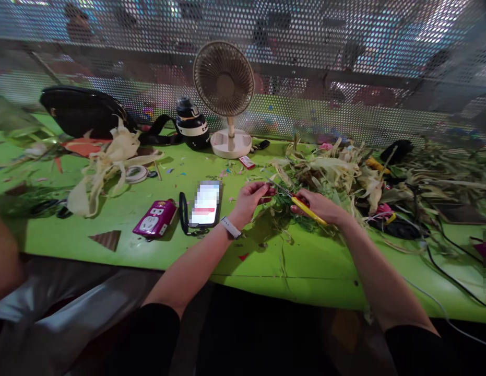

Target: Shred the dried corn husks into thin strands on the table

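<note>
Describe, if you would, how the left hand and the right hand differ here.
The left hand has its thumb and fingers drawn together, and what it holds is too small to tell; the right hand grips a yellow-handled tool. The left hand has a pale band at its wrist, while the right hand's wrist is bare. Both are ungloved, above the green table.
</note>
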Tool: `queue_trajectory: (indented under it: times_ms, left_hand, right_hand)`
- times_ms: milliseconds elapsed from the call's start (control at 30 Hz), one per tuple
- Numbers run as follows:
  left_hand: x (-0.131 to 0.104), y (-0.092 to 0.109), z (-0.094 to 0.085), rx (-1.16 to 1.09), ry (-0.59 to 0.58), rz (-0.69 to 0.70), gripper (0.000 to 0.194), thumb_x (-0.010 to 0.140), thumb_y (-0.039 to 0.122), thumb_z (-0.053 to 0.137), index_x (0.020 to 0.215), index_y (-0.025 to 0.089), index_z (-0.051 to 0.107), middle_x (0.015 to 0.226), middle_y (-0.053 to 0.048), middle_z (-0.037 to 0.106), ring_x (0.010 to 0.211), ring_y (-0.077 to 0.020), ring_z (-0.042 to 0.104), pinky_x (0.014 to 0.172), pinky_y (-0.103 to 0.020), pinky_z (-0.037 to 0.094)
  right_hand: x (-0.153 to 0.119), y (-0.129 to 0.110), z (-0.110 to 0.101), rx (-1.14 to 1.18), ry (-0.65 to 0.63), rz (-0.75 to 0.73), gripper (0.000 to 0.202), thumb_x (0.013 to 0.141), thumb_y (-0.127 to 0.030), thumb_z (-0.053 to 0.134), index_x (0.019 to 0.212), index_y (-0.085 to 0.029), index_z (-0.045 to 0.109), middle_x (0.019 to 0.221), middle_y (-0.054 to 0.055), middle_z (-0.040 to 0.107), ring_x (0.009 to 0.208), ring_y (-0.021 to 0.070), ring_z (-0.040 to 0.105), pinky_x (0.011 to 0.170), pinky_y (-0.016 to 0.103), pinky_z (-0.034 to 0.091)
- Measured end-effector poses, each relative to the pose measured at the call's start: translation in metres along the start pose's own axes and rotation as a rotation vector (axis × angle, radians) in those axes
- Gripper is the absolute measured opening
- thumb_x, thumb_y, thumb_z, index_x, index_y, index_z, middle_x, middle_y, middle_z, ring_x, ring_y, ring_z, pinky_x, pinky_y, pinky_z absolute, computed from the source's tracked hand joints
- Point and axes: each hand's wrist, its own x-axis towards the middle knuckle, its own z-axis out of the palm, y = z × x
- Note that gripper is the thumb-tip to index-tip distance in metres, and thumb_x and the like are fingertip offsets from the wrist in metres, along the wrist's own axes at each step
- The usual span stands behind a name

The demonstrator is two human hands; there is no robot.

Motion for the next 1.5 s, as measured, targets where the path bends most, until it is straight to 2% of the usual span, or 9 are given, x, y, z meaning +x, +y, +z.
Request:
queue_trajectory:
  times_ms: [167,433,900,1100,1200,1300,1400,1500]
  left_hand:
    - [0.0,-0.001,0.0,-0.031,-0.008,0.002,0.009,0.076,0.023,0.073,0.078,0.016,0.067,0.075,-0.003,0.072,0.071,-0.0116,0.068,0.069,-0.025,0.052]
    - [0.0,-0.002,-0.001,-0.018,-0.009,0.023,0.018,0.072,0.028,0.077,0.08,0.016,0.067,0.077,-0.003,0.073,0.073,-0.0119,0.069,0.07,-0.025,0.052]
    - [0.001,-0.004,-0.002,-0.015,-0.005,0.032,0.02,0.071,0.03,0.078,0.082,0.016,0.068,0.079,-0.003,0.073,0.076,-0.0125,0.069,0.072,-0.026,0.053]
    - [0.002,-0.004,-0.002,0.004,-0.002,0.033,0.021,0.071,0.03,0.078,0.081,0.016,0.067,0.079,-0.004,0.073,0.076,-0.0136,0.07,0.073,-0.028,0.054]
    - [0.003,-0.005,-0.002,0.011,-0.008,0.047,0.02,0.07,0.03,0.079,0.08,0.016,0.069,0.079,-0.003,0.073,0.075,-0.0128,0.069,0.072,-0.027,0.053]
    - [0.003,-0.006,-0.003,0.032,-0.016,0.078,0.02,0.069,0.032,0.079,0.08,0.017,0.071,0.079,-0.003,0.073,0.076,-0.0131,0.069,0.073,-0.027,0.053]
    - [0.004,-0.008,-0.001,0.042,-0.029,0.135,0.02,0.068,0.033,0.08,0.082,0.02,0.074,0.082,-0.002,0.074,0.079,-0.0132,0.068,0.074,-0.028,0.053]
    - [0.005,-0.011,0.001,0.032,-0.008,0.197,0.015,0.066,0.029,0.081,0.078,0.022,0.076,0.081,0.0,0.074,0.075,-0.0102,0.066,0.076,-0.026,0.051]
  right_hand:
    - [0.0,-0.002,-0.001,-0.01,0.03,0.023,0.05,0.084,-0.067,0.046,0.1,-0.021,0.052,0.082,0.006,0.063,0.069,0.02,0.057,0.063,0.03,0.041]
    - [0.0,-0.001,-0.001,0.009,0.028,0.012,0.046,0.084,-0.065,0.048,0.096,-0.021,0.053,0.08,0.006,0.063,0.069,0.0198,0.057,0.061,0.029,0.04]
    - [-0.001,-0.007,-0.002,0.0,0.035,0.022,0.045,0.084,-0.066,0.046,0.089,-0.022,0.05,0.077,0.004,0.061,0.066,0.0189,0.054,0.06,0.03,0.038]
    - [0.002,-0.004,-0.001,-0.049,0.094,0.031,0.044,0.085,-0.066,0.046,0.085,-0.022,0.052,0.073,0.003,0.06,0.062,0.0167,0.051,0.059,0.028,0.036]
    - [0.006,0.0,0.001,-0.125,0.196,0.084,0.046,0.085,-0.066,0.046,0.082,-0.022,0.055,0.07,0.003,0.06,0.059,0.0162,0.05,0.056,0.027,0.033]
    - [0.01,0.006,0.001,-0.241,0.293,0.197,0.051,0.083,-0.07,0.045,0.085,-0.021,0.059,0.072,0.006,0.064,0.06,0.0183,0.054,0.054,0.027,0.031]
    - [0.013,0.013,0.0,-0.339,0.284,0.313,0.056,0.081,-0.072,0.044,0.086,-0.02,0.061,0.078,0.01,0.067,0.067,0.0231,0.06,0.057,0.029,0.034]
    - [0.014,0.017,-0.001,-0.403,0.233,0.362,0.05,0.081,-0.066,0.049,0.086,-0.018,0.065,0.083,0.013,0.068,0.077,0.0275,0.064,0.061,0.031,0.038]
